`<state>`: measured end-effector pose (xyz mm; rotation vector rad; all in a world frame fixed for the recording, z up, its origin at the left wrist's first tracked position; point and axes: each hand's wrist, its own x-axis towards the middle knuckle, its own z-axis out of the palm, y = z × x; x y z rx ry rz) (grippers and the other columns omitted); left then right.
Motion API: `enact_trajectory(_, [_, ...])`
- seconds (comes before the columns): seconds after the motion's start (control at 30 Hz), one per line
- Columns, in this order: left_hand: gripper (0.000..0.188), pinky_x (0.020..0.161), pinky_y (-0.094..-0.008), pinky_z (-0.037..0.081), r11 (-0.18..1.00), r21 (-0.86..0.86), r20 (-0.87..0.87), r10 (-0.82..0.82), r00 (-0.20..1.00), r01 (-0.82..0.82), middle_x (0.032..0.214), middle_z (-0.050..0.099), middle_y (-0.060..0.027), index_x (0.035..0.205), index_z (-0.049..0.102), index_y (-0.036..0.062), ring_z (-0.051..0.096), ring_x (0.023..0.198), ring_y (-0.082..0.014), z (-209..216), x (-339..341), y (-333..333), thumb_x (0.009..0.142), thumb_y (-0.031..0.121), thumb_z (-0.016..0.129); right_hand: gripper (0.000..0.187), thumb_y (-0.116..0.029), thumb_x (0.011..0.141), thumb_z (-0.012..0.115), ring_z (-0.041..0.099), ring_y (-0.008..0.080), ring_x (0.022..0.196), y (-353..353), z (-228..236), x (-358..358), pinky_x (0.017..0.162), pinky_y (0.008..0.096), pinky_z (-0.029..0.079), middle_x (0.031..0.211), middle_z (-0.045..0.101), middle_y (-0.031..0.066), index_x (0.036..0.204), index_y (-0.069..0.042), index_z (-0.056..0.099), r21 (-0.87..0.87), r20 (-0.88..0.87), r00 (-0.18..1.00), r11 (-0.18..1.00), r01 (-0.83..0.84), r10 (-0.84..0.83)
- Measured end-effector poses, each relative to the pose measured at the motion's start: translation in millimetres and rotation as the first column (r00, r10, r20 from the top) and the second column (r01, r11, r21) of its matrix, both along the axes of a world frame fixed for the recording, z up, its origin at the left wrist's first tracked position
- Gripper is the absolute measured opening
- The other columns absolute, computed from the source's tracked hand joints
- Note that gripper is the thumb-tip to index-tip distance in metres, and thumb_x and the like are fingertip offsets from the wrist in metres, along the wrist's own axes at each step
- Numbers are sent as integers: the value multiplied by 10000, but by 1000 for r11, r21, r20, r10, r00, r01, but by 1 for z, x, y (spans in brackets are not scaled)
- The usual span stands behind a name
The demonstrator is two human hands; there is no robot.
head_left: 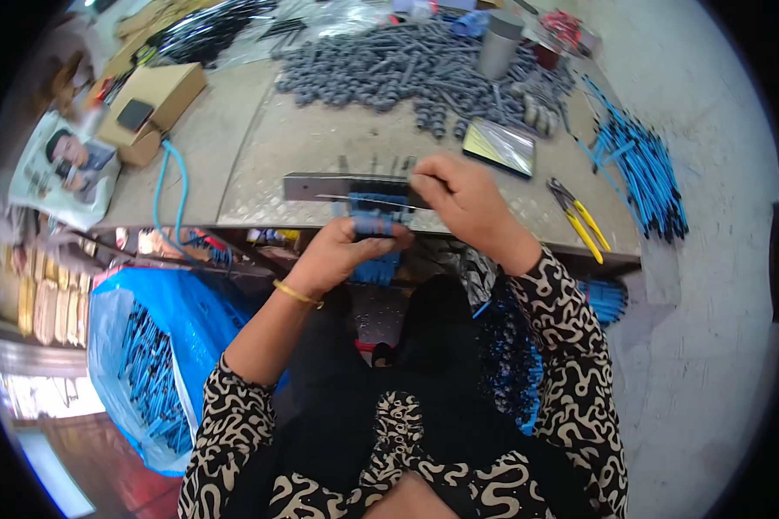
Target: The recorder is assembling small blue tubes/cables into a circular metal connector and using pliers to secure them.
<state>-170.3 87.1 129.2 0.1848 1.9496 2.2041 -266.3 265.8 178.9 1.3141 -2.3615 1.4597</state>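
Observation:
My left hand (pixel 333 258) is closed around a bundle of thin blue tubes (pixel 377 204) at the table's near edge. Just beyond the bundle lies a dark, flat metal bar (pixel 307 187), with several thin dark pins rising along its far side. My right hand (pixel 463 201) is closed at the bar's right end, fingers pinched together. A thin, light-coloured rod (pixel 372 201) runs leftward from these fingers across the blue bundle. Motion blurs the tubes, and what exactly sits inside my right fingers is partly hidden.
Grey ribbed plastic pieces (pixel 363 69) are heaped at the back. Yellow-handled pliers (pixel 584 221), a shiny flat box (pixel 499 147) and blue sticks with black ends (pixel 640 173) lie right. A cardboard box (pixel 169 91) stands left. Below it is a blue bag (pixel 190 320) of blue sticks.

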Motion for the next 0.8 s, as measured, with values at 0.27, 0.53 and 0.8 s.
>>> enact_trajectory(0.27, [217,855,-368,476,989,144,63,28,998,-37,997,635,-144,1038,598,-2,614,932,-236,0,4,9,827,48,581,218,-235,825,553,578,319,736,59,-25,-122,629,379,444,801,601,160,859,-23,588,406,-232,898,801,439,-375])
enact_trajectory(0.53, [209,853,-398,478,986,157,90,47,995,-61,998,634,-163,1028,603,-4,617,932,-269,2,4,4,823,35,576,206,-216,781,583,577,341,747,77,-59,-162,661,415,444,778,609,175,839,-20,606,478,-332,869,729,490,-367])
enact_trajectory(0.8, [212,858,-374,471,989,144,94,30,995,-44,998,636,-156,1025,605,-18,613,944,-252,3,2,3,820,26,574,183,-190,784,587,574,345,761,81,-58,-159,663,399,446,775,607,173,823,-11,600,406,-253,885,788,463,-390])
